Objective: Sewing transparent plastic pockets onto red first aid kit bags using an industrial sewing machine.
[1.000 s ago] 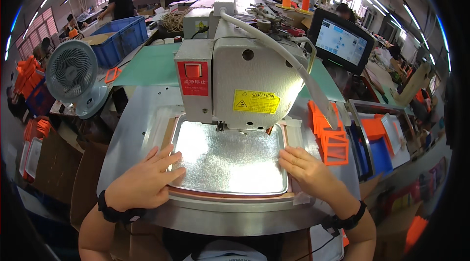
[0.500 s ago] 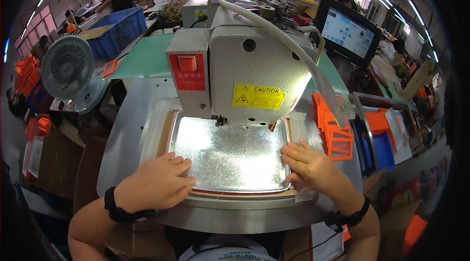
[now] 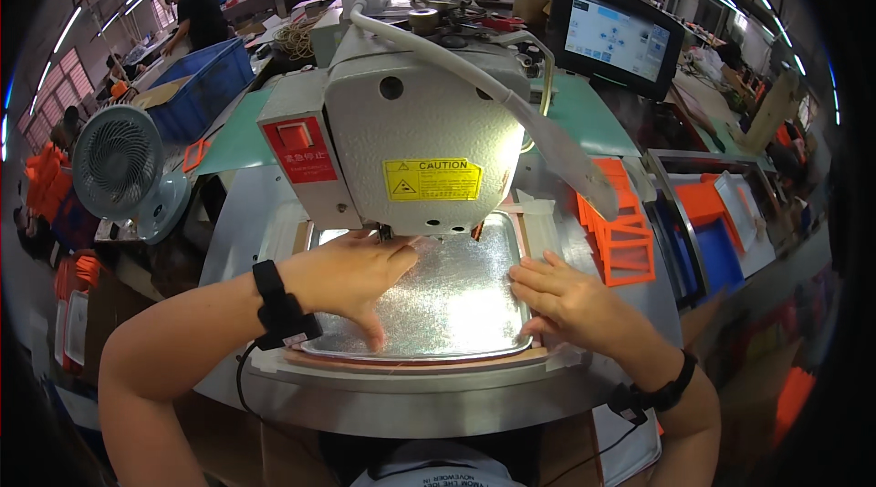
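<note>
A shiny silver rectangular sheet (image 3: 447,314) with rounded corners lies flat on the metal bed of an industrial sewing machine, under its grey head (image 3: 429,122). A thin pale strip (image 3: 511,357) borders the sheet at its near side. My left hand (image 3: 351,279) reaches over the left part of the sheet, fingers extended close to the needle area and thumb spread toward me. Its fingertips are partly hidden beneath the head. Along the sheet's right edge rests my right hand (image 3: 568,300), fingers stretched out. Neither hand holds anything.
Orange open frames (image 3: 625,240) lie stacked right of the bed, beside a tray (image 3: 703,240) with orange and blue pieces. A monitor (image 3: 619,35) stands at the back right. To the left are a fan (image 3: 119,163) and a blue crate (image 3: 214,85). Another person (image 3: 196,17) stands farther back.
My left hand has moved from the sheet's near left corner forward and inward, up to the machine head. The right hand stays at the right edge. The whole view has shifted slightly.
</note>
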### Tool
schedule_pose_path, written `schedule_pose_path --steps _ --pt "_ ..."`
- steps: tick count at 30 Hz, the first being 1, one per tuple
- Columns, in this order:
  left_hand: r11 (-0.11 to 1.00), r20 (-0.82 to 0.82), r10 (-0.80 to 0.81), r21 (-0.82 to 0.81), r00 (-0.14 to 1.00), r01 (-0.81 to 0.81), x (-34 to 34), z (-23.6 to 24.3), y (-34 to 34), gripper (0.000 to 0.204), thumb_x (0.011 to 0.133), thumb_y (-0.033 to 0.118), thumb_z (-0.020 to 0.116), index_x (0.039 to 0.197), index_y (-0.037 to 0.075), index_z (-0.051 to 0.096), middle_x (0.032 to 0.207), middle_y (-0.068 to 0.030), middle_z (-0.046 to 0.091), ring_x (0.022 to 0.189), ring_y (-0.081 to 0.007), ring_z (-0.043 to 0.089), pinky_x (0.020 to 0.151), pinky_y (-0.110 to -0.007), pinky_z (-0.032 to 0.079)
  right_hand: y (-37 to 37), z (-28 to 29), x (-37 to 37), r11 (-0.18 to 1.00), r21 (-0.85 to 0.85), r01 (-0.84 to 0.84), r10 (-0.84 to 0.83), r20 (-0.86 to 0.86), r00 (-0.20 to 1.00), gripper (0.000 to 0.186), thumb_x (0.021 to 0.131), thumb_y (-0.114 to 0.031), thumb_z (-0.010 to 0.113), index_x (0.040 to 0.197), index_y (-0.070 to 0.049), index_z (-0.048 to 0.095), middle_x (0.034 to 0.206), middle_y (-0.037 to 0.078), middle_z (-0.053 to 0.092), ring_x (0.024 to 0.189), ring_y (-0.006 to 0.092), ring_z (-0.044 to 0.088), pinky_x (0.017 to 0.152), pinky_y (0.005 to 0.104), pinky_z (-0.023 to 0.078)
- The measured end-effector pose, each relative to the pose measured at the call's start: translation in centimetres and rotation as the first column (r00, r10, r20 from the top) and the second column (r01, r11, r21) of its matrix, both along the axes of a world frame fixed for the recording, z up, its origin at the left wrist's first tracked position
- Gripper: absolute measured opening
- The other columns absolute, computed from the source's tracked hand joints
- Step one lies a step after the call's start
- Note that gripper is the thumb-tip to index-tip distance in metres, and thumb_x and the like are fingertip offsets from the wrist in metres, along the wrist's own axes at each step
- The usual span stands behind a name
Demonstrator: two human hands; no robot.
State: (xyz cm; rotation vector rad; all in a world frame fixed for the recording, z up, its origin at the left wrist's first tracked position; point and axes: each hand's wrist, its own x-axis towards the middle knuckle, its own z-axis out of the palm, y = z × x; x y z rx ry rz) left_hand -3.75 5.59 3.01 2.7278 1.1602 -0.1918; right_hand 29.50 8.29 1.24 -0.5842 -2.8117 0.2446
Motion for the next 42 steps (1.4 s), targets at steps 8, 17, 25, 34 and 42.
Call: schedule_pose_path --steps 8,17,25,34,42 --pt "0.986 0.143 0.046 -0.165 0.989 -0.022 -0.1 -0.2 0.5 0.114 0.049 0.042 0.093 0.139 -0.003 0.040 0.137 -0.0178 0.054 0.131 -0.0355 0.050 0.111 -0.041 0.038 -0.1 -0.8 0.4 0.998 -0.062 0.019 -0.023 -0.065 0.998 0.060 0.074 -0.035 0.076 0.121 0.001 0.062 0.139 0.017 0.055 0.131 0.0341 0.051 0.111 0.0538 0.041" --pt "0.973 0.101 0.097 -0.217 0.990 -0.074 1.4 1.5 -1.6 0.095 0.064 0.031 0.088 0.142 -0.001 0.042 0.157 -0.0263 0.028 0.143 -0.0421 0.034 0.115 -0.044 0.037 -0.1 -0.4 0.4 0.994 -0.088 0.060 -0.072 -0.149 0.986 0.053 0.071 -0.033 0.079 0.113 -0.004 0.069 0.145 0.025 0.045 0.133 0.0412 0.047 0.111 0.0597 0.037" --pt "0.951 0.006 0.072 -0.303 0.997 -0.067 1.6 1.6 -1.6 0.098 0.075 0.039 0.082 0.151 0.001 0.033 0.158 -0.0345 0.019 0.146 -0.0497 0.021 0.118 -0.045 0.030 0.5 -0.8 0.9 0.997 -0.039 0.067 -0.071 -0.095 0.993 0.061 0.072 -0.036 0.081 0.121 -0.005 0.063 0.130 0.018 0.057 0.121 0.0312 0.056 0.112 0.0613 0.034" --pt "0.921 -0.038 0.084 -0.379 0.996 -0.092 2.2 2.1 -1.5 0.116 0.069 0.057 0.085 0.154 0.002 0.029 0.158 -0.0396 0.005 0.149 -0.0511 0.007 0.120 -0.045 0.019 3.0 -0.7 1.2 0.956 -0.248 0.156 -0.156 0.019 0.988 0.047 0.090 -0.015 0.063 0.136 -0.005 0.054 0.096 0.013 0.068 0.102 0.0308 0.066 0.118 0.0613 0.020" --pt "0.914 -0.019 0.160 -0.376 0.987 -0.155 3.1 2.1 -2.0 0.111 0.068 0.051 0.087 0.151 0.000 0.035 0.160 -0.0365 0.007 0.150 -0.0498 0.008 0.121 -0.045 0.017 4.6 -0.2 1.6 0.983 -0.177 0.042 -0.019 0.131 0.991 0.049 0.083 0.007 0.051 0.128 -0.006 0.063 0.116 0.016 0.068 0.107 0.0270 0.066 0.119 0.0632 0.019"
